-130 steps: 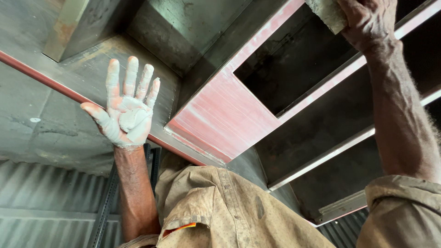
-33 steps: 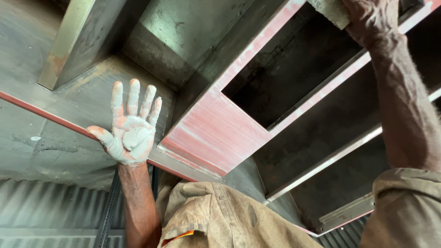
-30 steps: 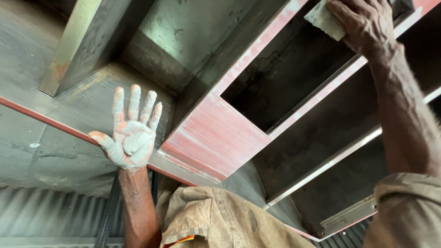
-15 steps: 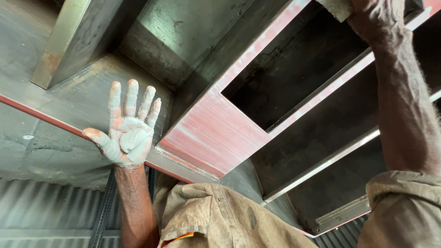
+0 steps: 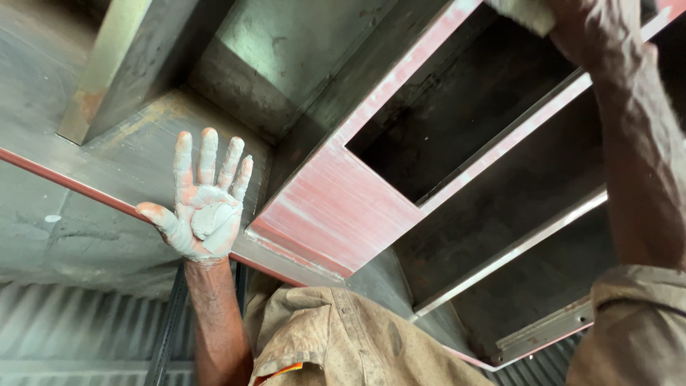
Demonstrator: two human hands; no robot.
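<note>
Metal: a steel frame [image 5: 336, 214] with reddish primer on its faces fills the view from below, its grey plate [image 5: 136, 143] running off to the left.
Compartments: the frame has open rectangular bays; the nearest bay [image 5: 443, 121] and the one beside it [image 5: 514, 221] are dark inside, and nothing shows in either.
Divider: a pale-edged bar [image 5: 522, 132] separates the two bays and runs up toward the top right.
Left hand [image 5: 200, 207]: open, fingers spread and pointing up, palm toward the camera and coated in pale grey-white dust; it holds nothing, and its back lies against the grey plate just beside the red edge strip [image 5: 71, 179].
Right hand [image 5: 597, 32]: raised at the top right, closed on a pale sanding block [image 5: 525, 11], which sits at the top edge of the view against the frame, above the nearest bay; only a corner of the block shows.
Hands relative to each other: well apart, on opposite sides of the frame.
Clothing: a dusty tan shirt [image 5: 343, 336] at the bottom, its sleeve [image 5: 636, 322] at the right.
Background: corrugated sheeting [image 5: 64, 343] at the lower left.
Change from half a second ago: the left hand lies in the same spot on the plate; the right hand and the block sit in much the same place at the top of the view.
Change from one second ago: the block was then lower and showed more fully.
</note>
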